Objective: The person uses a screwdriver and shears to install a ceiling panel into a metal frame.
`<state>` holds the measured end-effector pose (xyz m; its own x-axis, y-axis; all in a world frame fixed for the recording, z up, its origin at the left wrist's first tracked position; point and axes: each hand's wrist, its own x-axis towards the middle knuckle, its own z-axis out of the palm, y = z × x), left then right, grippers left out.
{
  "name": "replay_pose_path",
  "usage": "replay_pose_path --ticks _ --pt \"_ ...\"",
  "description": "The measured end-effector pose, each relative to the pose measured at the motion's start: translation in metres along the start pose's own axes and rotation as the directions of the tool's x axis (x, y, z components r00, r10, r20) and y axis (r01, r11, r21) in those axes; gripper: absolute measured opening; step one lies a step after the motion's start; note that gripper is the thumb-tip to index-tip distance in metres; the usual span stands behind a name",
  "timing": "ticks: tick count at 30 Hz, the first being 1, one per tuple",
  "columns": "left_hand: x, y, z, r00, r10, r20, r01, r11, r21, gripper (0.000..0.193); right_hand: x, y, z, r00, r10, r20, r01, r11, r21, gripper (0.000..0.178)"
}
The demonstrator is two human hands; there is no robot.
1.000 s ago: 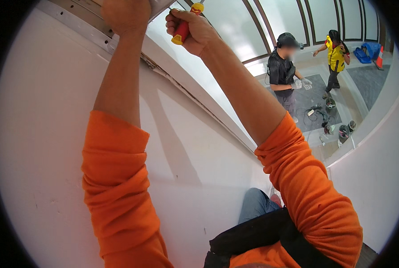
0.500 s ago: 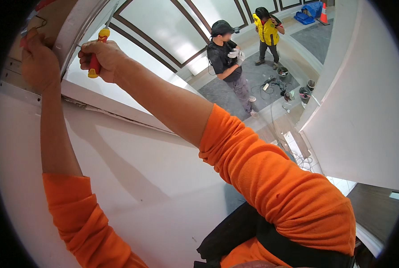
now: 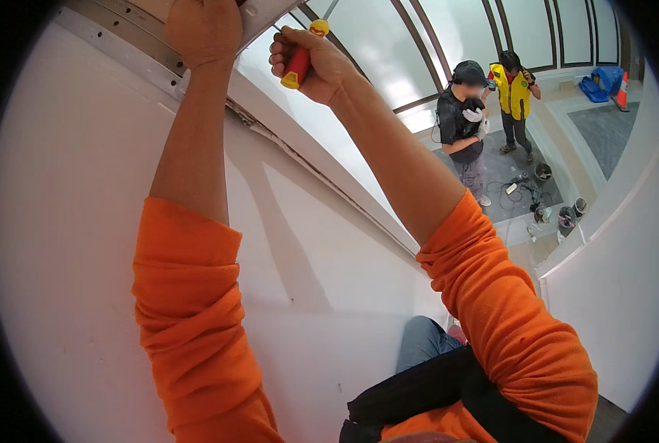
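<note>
My right hand (image 3: 328, 70) is closed around the red and yellow handle of a screwdriver (image 3: 295, 71). The metal shaft points up and runs out at the top edge. To its left, my left hand (image 3: 204, 35) is raised against a pale frame (image 3: 264, 16) at the top of the white wall. The upper edge of the picture cuts off its fingers, so what they hold or touch is hidden. Beside this hand runs a metal strip (image 3: 126, 31) with a row of holes.
A white wall (image 3: 108, 221) fills the left, with a rough-edged ledge (image 3: 300, 166) slanting across it. Below at the right stand a person in black (image 3: 459, 125) and a person in a yellow vest (image 3: 518, 92). Buckets (image 3: 567, 220), tools and cables lie near them; a traffic cone (image 3: 622, 94) stands farther back.
The view has swung left, so both arms and the room appear farther right. My left hand's fingers have gone out of the top edge. The screwdriver is still in my right hand.
</note>
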<state>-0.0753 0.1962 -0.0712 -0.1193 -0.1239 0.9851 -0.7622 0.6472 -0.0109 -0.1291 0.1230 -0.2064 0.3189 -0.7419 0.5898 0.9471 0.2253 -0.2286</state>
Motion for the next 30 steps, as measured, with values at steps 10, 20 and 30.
replay_pose_path --ticks 10,20,30 --pt "-0.007 0.014 0.013 0.998 0.063 -0.022 -0.065 0.995 -0.072 0.052 -0.007 -0.004 0.002 0.997 -0.061 -0.046 0.059 0.997 -0.04 0.021" --pt "0.005 -0.019 0.019 0.996 0.088 0.02 -0.085 0.991 -0.107 0.051 0.006 -0.01 -0.008 0.998 -0.043 -0.036 0.039 0.992 -0.123 0.017" --pt "0.025 -0.049 -0.015 0.974 0.204 0.104 -0.228 0.883 0.411 0.042 0.002 0.008 0.018 0.998 0.014 -0.069 -0.013 1.0 0.018 0.027"
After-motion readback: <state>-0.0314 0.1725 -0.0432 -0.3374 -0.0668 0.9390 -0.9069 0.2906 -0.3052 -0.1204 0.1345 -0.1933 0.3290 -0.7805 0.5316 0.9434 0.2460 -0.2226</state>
